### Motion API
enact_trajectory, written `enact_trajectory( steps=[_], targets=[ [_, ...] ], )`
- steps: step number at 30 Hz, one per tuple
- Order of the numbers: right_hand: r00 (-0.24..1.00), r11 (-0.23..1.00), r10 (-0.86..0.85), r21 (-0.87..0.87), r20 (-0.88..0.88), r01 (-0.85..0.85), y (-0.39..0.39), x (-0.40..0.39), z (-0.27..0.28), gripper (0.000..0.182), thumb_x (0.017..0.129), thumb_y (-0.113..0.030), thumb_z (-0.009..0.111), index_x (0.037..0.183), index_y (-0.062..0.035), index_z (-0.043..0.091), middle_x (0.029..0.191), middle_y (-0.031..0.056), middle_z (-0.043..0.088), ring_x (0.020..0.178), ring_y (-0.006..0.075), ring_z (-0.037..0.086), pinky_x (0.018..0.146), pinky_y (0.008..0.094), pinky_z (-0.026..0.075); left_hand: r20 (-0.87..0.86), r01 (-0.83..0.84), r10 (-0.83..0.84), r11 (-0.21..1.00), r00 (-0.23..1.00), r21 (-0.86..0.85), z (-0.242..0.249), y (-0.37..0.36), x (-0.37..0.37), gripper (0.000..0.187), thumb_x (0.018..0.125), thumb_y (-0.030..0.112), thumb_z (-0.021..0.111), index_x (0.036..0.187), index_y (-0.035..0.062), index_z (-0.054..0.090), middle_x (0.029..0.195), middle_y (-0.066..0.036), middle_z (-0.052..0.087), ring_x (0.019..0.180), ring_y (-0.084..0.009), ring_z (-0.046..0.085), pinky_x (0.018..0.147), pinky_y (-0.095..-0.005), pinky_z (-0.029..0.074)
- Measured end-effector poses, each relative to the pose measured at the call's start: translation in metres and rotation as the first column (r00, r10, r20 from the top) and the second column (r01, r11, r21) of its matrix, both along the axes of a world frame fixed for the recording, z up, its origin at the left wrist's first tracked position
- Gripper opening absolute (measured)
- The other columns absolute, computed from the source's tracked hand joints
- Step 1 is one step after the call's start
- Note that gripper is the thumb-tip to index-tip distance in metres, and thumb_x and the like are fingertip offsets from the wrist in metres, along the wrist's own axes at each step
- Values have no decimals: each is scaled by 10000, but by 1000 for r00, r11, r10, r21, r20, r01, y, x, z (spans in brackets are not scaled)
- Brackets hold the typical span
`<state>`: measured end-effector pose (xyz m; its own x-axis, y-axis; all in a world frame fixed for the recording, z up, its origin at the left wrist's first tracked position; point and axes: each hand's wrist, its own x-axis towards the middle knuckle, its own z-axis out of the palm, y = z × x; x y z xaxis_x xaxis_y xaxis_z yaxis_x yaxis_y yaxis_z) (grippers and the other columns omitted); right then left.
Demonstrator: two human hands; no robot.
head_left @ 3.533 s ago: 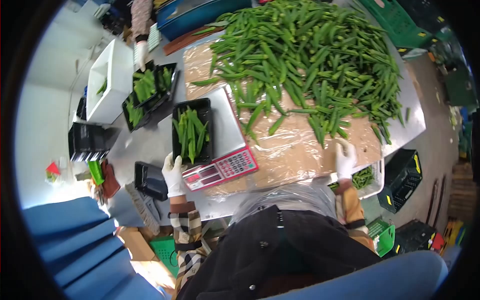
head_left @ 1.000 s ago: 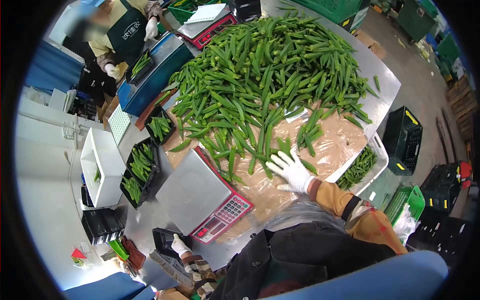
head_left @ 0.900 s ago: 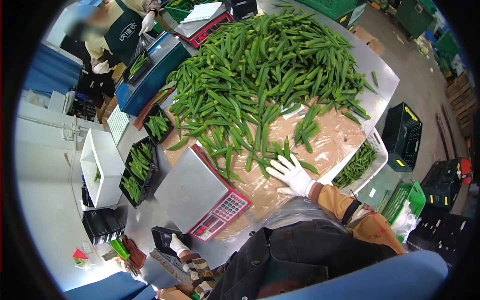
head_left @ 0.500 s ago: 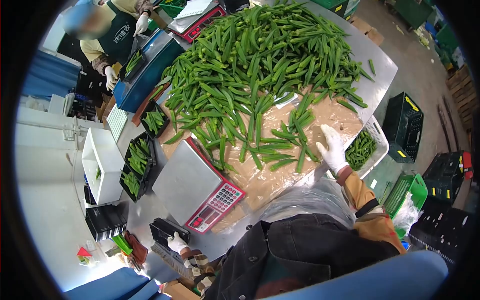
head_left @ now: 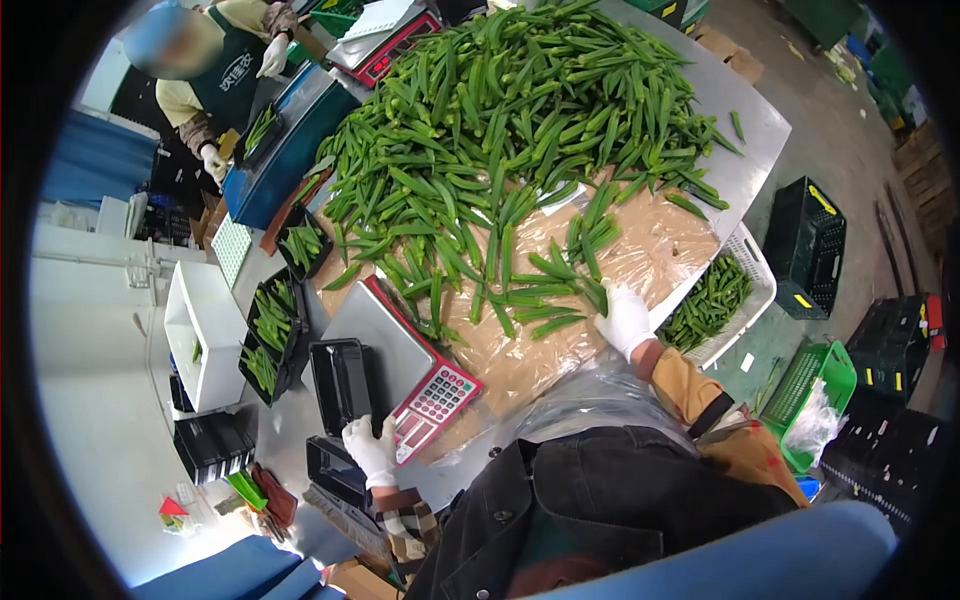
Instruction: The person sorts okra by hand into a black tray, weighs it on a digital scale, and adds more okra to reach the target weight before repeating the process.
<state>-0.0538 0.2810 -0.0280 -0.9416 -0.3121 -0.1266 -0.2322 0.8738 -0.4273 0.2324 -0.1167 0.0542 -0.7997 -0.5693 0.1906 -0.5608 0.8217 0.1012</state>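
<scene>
My left hand (head_left: 371,452), in a white glove, grips the near end of a black plastic tray (head_left: 342,385). This tray rests on the metal pan of a red digital scale (head_left: 408,345), and nothing lies inside it. Just below the hand sits another black tray (head_left: 330,468). My right hand (head_left: 626,320), also gloved, is at the right end of some loose okra (head_left: 545,295), its curled fingers around the pod tips. Behind them spreads a large heap of okra (head_left: 520,110); exactly which pods the right fingers hold is partly hidden.
Filled black okra trays (head_left: 272,318) stand left of the scale. A white crate (head_left: 765,285) holding okra is by the table's right edge. Stacked black trays (head_left: 213,445) lie at lower left. A co-worker (head_left: 235,75) handles a tray at another scale across the table.
My left hand has moved up and right, bringing a black tray from the pile onto the scale. My right hand has moved left and closed at the loose okra.
</scene>
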Motion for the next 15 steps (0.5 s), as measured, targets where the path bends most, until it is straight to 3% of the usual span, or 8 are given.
enact_trajectory(
  steps=[1,3,4,8,10,11,13,15],
  targets=[
    [998,999,-12,-51,60,15,11,-3,-5,473,768,-208,692,1194,-34,585,1016,207,617,937,390,620,817,459,505,118,-62,54,996,992,66,24,14,-13,428,697,279,825,995,0,699,978,-139,670,1056,-342,547,961,-443,422],
    [983,988,-16,-150,180,44,34,-10,-17,369,782,-189,676,1119,-49,618,984,215,622,929,396,620,826,468,504,-25,37,-35,996,999,78,49,31,-33,477,718,240,816,1104,3,668,1078,-140,655,1132,-325,525,1013,-444,395],
    [994,979,-60,-187,95,77,40,-12,-11,261,808,-142,636,1053,-51,632,958,221,624,910,408,617,826,481,500,-69,91,-83,989,994,118,55,38,-46,480,729,212,808,1134,4,656,1105,-142,648,1134,-327,529,1014,-440,398],
    [979,974,-5,-223,-206,-42,44,-65,13,293,795,-51,622,1087,-74,628,993,163,622,944,379,602,832,458,493,-302,280,-160,867,940,412,57,82,-122,402,813,40,731,1201,-8,640,1145,-154,655,1070,-308,602,963,-388,462],
    [959,973,86,-182,-271,-139,28,-103,29,338,775,-11,622,1105,-84,628,1052,137,617,1025,354,581,879,433,480,-387,369,-147,712,910,597,30,102,-172,371,857,21,678,1225,-4,636,1162,-178,670,1078,-282,646,949,-355,490],
    [950,970,144,-152,-279,-191,23,-121,30,345,771,-9,626,1108,-85,626,1088,128,616,1062,346,569,909,425,475,-401,440,-239,715,884,543,18,110,-199,355,874,25,662,1225,-16,629,1165,-185,677,1094,-263,654,955,-344,494],
    [884,958,271,15,-380,-287,16,-159,9,339,796,-89,640,1134,-95,621,1202,115,600,1128,305,559,930,409,467,-425,425,-133,543,895,725,-29,126,-248,350,885,33,650,1226,-37,612,1144,-197,686,1069,-275,673,942,-336,511],
    [824,928,373,165,-427,-334,9,-188,-12,400,785,-127,671,1181,-110,613,1309,109,572,1201,274,534,963,401,457,-383,404,-171,604,908,687,-70,137,-288,362,886,63,661,1231,-32,609,1162,-204,679,1070,-299,671,945,-362,516]
  ],
)
